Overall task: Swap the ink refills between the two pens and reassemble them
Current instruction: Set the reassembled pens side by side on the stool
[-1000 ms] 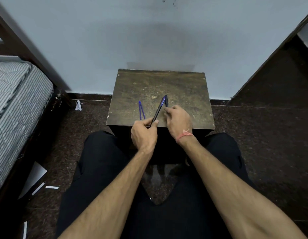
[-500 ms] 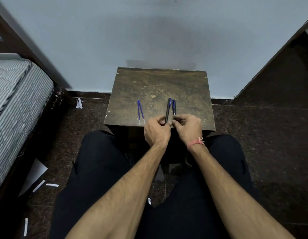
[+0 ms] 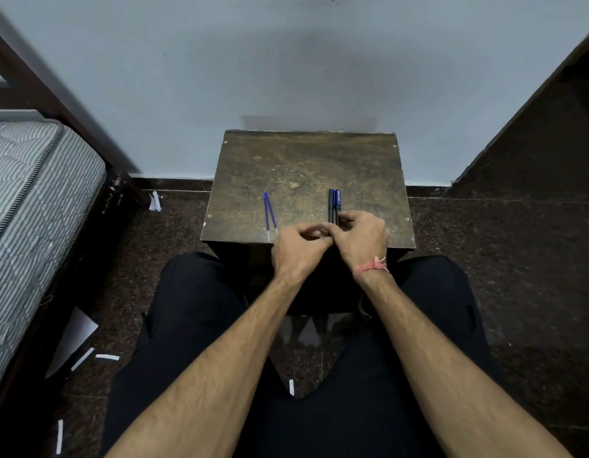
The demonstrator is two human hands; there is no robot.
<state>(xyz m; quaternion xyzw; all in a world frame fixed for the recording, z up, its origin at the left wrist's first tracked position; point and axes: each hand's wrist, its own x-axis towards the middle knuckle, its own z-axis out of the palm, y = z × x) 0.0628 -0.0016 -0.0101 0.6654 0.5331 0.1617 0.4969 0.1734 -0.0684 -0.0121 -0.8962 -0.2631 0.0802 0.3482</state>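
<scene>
I see both hands meeting at the near ends of the 2 pen barrels. Right hand (image 3: 360, 238) is pinched on the near end of the blue barrel (image 3: 337, 201); left hand (image 3: 299, 247) is curled beside it, fingertips at the near end of the black barrel (image 3: 330, 204). The contact point is hidden behind knuckles, so I can't tell if the left hand actually grasps the barrel or only steadies it.

Barrels lie side by side, touching, long axes running straight away from me toward the wall, near the right-centre front edge of the small table (image 3: 306, 160). Both look dark and slim; the blue one has faint print near its far end.

The 2 refills (image 3: 270, 213), thin and blue with pale tips, lie in a narrow V left of the hands, long axes also pointing away. Left hand is clearly nearer them, tips just beside its knuckles. My guess: the left hand picks 1 up next, feeding it tip-first into a barrel.
</scene>
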